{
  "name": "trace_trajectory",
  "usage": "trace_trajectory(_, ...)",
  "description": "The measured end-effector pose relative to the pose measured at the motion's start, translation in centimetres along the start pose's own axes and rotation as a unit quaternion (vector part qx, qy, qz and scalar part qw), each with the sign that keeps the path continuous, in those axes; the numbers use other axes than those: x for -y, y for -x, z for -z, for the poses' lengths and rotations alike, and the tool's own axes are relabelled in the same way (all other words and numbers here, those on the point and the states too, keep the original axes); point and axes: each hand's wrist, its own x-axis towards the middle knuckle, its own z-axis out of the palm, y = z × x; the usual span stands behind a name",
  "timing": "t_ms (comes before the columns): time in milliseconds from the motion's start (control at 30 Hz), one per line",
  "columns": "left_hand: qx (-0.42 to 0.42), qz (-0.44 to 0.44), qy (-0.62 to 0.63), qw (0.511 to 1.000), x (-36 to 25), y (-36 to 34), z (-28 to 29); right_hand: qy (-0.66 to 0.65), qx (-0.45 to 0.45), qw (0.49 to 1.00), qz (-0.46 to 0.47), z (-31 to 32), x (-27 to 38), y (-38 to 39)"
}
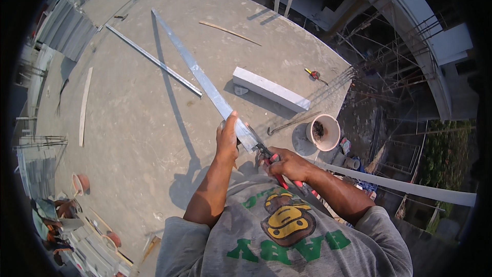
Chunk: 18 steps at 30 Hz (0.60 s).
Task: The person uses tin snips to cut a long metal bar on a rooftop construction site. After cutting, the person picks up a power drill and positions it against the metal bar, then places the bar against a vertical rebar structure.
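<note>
Left grip (227,136) pinches the long metal channel (200,76) near its close end, thumb along the top; right grip (288,167) wraps the red-handled snips (280,179), fingers closed round the handles. The snips' dark head meets the channel's near end; can't tell how far the blades bite. Landmark: white block (271,90), lying on the concrete slab (128,149). Held channel is left of the block, slanting up and away, near end lower left of it. Second metal channel (154,60) lies further left of the block, past the held one. Thin wood strip (230,32) beyond the block, to its upper left. Tape measure (313,74), red and yellow, just off the block's upper right. Hooked rod (289,125) near the block's lower edge. Pale bucket (332,134), dark stuff inside, beside the block's lower right end. Flat plank (85,107) well left of the block, lengthwise. Hammer (121,17) far to the block's upper left, near a stack of grey panels (66,28). Co-worker (47,218) far lower left of the block, partly visible.
</note>
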Motion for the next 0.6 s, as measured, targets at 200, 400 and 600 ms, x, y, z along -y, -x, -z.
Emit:
trace_trajectory(200, 0.006, 0.005, -0.012, 1.0, 0.4, -0.1, 0.4, 0.049, -0.016, 0.999, 0.015, -0.1, 0.0, -0.1)
trace_trajectory(400, 0.002, 0.002, -0.021, 1.0, 0.5, 0.0, 0.3, 0.073, 0.014, 0.997, -0.022, 0.7, 0.8, 0.2)
trace_trajectory(600, 0.014, 0.007, -0.024, 1.0, 0.3, -0.1, 0.1, 0.095, 0.025, 0.995, -0.011, 1.3, 1.0, 0.3)
